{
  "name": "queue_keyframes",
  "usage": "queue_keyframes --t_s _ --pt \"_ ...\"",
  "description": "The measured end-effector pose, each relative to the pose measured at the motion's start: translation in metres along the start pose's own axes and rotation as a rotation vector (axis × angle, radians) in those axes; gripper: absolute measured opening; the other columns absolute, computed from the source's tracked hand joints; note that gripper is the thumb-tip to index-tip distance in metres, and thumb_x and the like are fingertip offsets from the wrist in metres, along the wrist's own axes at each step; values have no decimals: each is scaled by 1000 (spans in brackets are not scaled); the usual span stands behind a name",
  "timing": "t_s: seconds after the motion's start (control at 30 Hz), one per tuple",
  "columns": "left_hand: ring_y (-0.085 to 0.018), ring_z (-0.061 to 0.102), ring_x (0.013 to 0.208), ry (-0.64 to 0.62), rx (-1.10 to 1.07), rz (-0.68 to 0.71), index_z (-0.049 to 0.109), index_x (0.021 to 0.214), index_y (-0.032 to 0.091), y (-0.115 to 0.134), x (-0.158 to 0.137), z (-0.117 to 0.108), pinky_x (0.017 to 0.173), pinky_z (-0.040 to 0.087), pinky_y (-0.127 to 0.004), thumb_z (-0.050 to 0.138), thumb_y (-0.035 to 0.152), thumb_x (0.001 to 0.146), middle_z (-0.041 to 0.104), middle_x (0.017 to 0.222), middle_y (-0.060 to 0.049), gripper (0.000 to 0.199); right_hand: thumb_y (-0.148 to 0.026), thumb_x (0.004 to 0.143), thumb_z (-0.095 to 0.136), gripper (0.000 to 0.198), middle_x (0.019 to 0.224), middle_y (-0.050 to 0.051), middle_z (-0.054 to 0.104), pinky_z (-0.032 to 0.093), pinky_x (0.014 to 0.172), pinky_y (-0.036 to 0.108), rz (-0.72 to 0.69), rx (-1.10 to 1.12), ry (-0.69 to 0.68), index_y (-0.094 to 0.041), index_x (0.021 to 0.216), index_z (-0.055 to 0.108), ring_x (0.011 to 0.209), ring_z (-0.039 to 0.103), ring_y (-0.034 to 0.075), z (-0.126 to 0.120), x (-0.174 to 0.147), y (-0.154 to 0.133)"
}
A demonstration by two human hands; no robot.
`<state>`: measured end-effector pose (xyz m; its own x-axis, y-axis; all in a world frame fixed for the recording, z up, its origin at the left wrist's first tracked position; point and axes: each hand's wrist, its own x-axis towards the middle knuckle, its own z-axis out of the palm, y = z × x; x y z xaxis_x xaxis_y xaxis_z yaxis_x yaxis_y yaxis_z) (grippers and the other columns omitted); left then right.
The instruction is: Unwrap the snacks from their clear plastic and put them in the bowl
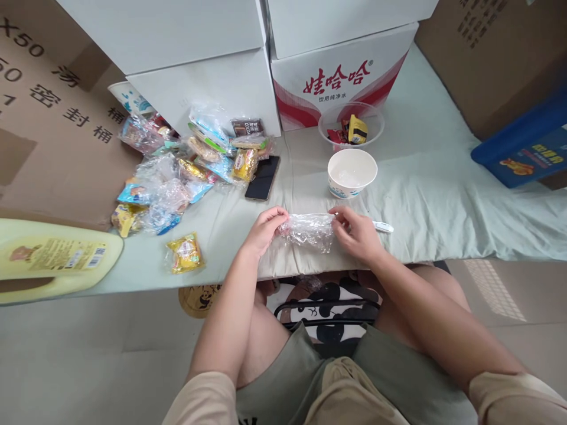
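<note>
Stretched between my two hands is a crinkled clear plastic bag, just above the near edge of the cloth-covered table. My left hand pinches its left upper corner between thumb and fingers. At the other end my right hand grips the right upper corner with curled fingers. A white-handled utensil pokes out from behind my right hand; its other end is hidden. Beyond the bag stands a white paper bowl with a blue print. Off to the left lies a yellow-wrapped snack.
A heap of wrapped snacks fills the left back, beside a dark phone. A clear plastic bowl holds several small packets. Cartons line the back. A yellow jug sits left; a blue container stands right.
</note>
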<state>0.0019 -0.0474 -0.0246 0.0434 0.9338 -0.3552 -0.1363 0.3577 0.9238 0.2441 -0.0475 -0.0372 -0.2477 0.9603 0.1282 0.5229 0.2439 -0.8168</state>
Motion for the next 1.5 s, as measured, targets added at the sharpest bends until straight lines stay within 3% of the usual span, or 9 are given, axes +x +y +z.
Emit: queue_keyframes --t_s 0.17,0.37,0.63,0.87,1.0,1.13,1.27,1.4,1.5 --pt "-8 44 56 104 26 20 57 66 19 1 1 -1 48 34 -19 67 31 67 48 65 3 16 -15 79 49 21 90 8 73 39 81 41 -49 -485 180 -23 91 64 94 60 30 -10 3 11" --pt "-9 36 47 162 32 58 51 64 20 0 4 -4 43 23 -24 58 33 68 37 56 5 15 -20 75 52 36 106 14 69 37 78 43 37 -728 77 -19 109 64 95 54 33 -16 1 15" --pt "-9 36 48 149 31 68 50 63 20 -2 6 -2 45 24 -24 57 32 69 36 56 5 15 -20 81 50 34 106 13 69 39 77 42 28 -664 -30 -18 112 63 95 57 32 -15 3 18" --pt "-9 34 48 144 72 90 49 62 20 -1 8 -2 46 24 -24 55 30 72 36 56 4 15 -29 75 58 43 112 13 68 42 81 44 -43 -642 -108 -21 118 63 100 57 35 -13 1 19" --pt "-9 34 49 136 66 84 50 62 20 0 5 -1 47 24 -25 54 29 71 36 55 4 14 -20 81 52 32 102 10 70 43 82 42 -83 -592 -167 -21 109 68 96 60 31 -11 0 23" --pt "-10 33 49 124 66 91 50 61 20 0 4 -2 47 23 -25 54 29 71 36 54 4 14 -21 88 49 28 100 11 72 45 84 41 -108 -551 -125 -19 108 69 92 61 29 -4 3 23" --pt "-10 33 50 119 67 98 50 61 20 0 4 -3 48 23 -26 54 30 73 37 55 4 16 -29 92 49 32 116 13 71 45 88 44 -141 -546 -69 -18 118 66 104 62 32 2 3 17" --pt "-10 34 50 120 53 107 49 61 20 0 5 -2 48 25 -25 52 27 73 37 56 4 15 -26 85 53 42 122 13 69 46 88 46 -124 -638 -73 -19 125 63 107 62 34 -9 -1 20" --pt "-10 34 50 111 60 107 48 61 20 1 5 -2 49 25 -25 51 26 75 36 56 4 16 -24 82 51 38 114 14 69 48 83 44 -53 -745 -83 -19 116 67 98 63 33 -22 -4 27"
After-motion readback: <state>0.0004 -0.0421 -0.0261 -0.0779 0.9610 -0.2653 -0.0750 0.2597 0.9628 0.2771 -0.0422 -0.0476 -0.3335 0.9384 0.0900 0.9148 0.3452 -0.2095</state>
